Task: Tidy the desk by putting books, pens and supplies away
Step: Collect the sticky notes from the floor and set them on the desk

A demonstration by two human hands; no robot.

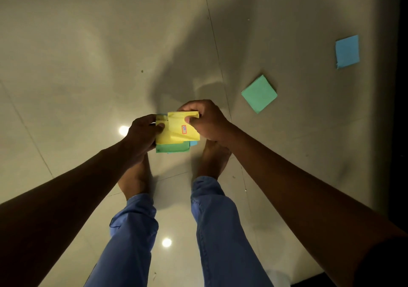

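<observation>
While you stand over the tiled floor (88,66), both hands clamp one stack of paper squares (176,132), yellow on top, green and blue beneath: your left hand (141,136) grips its left edge, your right hand (205,121) pinches its upper right corner. Two loose squares lie on the floor to your right, the green square (259,94) nearer, the blue square (347,51) beyond it. Your right hand is nearer and would probably make the next pickup.

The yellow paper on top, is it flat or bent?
Bent. The yellow paper shows creases and a folded top edge where the right hand pinches it; the left hand grips the stack.
</observation>
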